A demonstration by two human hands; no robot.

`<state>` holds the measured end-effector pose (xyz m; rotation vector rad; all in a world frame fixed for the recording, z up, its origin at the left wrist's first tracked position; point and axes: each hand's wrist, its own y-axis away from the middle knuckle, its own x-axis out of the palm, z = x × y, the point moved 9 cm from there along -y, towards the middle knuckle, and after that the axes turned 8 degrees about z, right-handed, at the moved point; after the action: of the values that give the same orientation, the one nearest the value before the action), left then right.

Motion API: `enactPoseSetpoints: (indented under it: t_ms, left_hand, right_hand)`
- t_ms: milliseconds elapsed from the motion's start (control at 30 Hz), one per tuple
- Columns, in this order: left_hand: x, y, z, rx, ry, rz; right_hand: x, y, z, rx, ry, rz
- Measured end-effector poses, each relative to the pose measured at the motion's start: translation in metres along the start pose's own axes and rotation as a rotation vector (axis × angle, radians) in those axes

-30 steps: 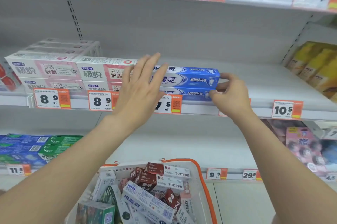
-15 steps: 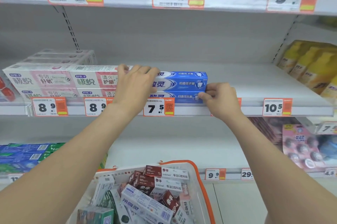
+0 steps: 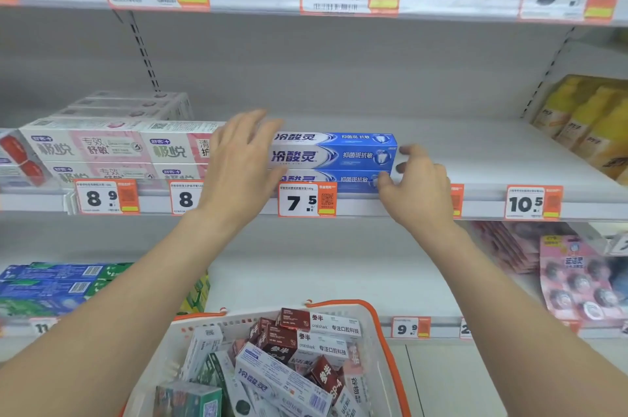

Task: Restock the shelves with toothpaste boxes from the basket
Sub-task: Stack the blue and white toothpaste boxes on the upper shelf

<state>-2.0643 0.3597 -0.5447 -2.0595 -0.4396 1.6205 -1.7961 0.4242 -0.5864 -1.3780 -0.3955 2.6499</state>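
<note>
Shelf (image 3: 475, 151): right hand (image 3: 421, 185) opened beside box (image 3: 339, 156).

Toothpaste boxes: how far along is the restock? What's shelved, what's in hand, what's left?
Done: two blue boxes lie stacked on the middle shelf above the 7.5 tag, beside pink-white boxes. In hand: nothing lifted; the left hand lies flat on their left end, the right hand sits at their right end, fingers relaxed. Left: the basket holds many more boxes.

We read 冷酸灵 on the blue box (image 3: 339, 155); below it the price tag (image 3: 307, 199) says 7.5, and right of it the far tag (image 3: 533, 202) says 10.5.
</note>
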Motion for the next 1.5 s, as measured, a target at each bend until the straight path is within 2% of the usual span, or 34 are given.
enactPoseSetpoints:
  t_ms: [100,167,233,333,400,500,600,800,933,1067,1500]
  left_hand:
    - [-0.024,0.026,0.025,-0.088,0.084,-0.143]
    - [-0.031,0.038,0.038,-0.123,0.060,-0.138]
    - [-0.034,0.047,0.050,-0.139,0.022,-0.105]
    - [-0.040,0.059,0.078,-0.213,0.038,-0.093]
    - [-0.043,0.068,0.109,-0.352,0.144,-0.093]
    - [-0.049,0.080,0.155,-0.618,0.354,-0.096]
    - [-0.062,0.089,0.192,-0.792,0.430,-0.132]
    - [-0.078,0.102,0.256,-0.970,0.570,-0.215]
    - [-0.066,0.105,0.289,-1.010,0.639,-0.229]
    - [-0.066,0.102,0.283,-1.016,0.670,-0.177]
    - [-0.063,0.102,0.283,-0.996,0.616,-0.154]
  right_hand:
    - [-0.019,0.020,0.033,-0.087,0.112,-0.271]
    - [-0.016,0.035,0.064,-0.211,0.143,-0.336]
    - [0.004,0.049,0.098,-0.362,0.120,-0.266]
    - [0.049,0.071,0.140,-0.530,0.092,-0.070]
    - [0.072,0.083,0.165,-0.620,0.109,0.010]
    - [0.092,0.090,0.201,-0.701,0.106,0.035]
    - [0.109,0.088,0.240,-0.716,0.102,0.026]
    - [0.132,0.063,0.308,-0.688,0.269,-0.084]
    - [0.145,0.047,0.318,-0.662,0.359,-0.074]
    - [0.151,0.047,0.316,-0.636,0.369,-0.060]
    - [0.152,0.047,0.311,-0.634,0.396,-0.059]
